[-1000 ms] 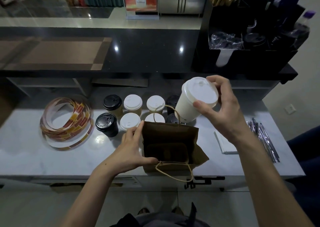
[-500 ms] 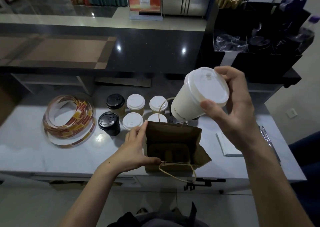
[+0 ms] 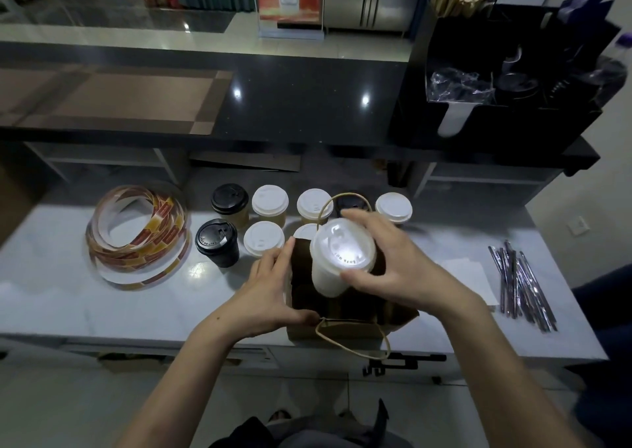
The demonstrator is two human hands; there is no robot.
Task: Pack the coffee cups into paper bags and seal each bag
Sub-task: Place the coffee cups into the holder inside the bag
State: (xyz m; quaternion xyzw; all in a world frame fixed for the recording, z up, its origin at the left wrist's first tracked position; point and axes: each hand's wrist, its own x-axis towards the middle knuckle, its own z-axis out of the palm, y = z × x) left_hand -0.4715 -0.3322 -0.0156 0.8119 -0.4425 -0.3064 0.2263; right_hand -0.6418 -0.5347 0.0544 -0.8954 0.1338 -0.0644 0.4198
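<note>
A brown paper bag [image 3: 345, 326] with twine handles stands open near the counter's front edge. My left hand [image 3: 270, 286] grips its left wall and holds the mouth apart. My right hand [image 3: 393, 262] holds a tall white cup with a white lid [image 3: 337, 259] by its top, its lower part down inside the bag's mouth. Behind the bag stand several lidded cups: a black one [image 3: 217, 242], a black-lidded one [image 3: 229, 201], and white-lidded ones [image 3: 270, 203] [image 3: 264, 238] [image 3: 393, 208]. Others are partly hidden by the bag and hand.
A coil of red and yellow sticker tape [image 3: 136, 232] lies at the left. White napkins [image 3: 468, 276] and a bundle of wrapped straws [image 3: 519, 280] lie at the right. A dark raised counter [image 3: 290, 105] with a black organiser [image 3: 506, 78] stands behind.
My right hand has brought the white cup down from above the bag into its mouth. My left hand has stayed on the bag's left wall.
</note>
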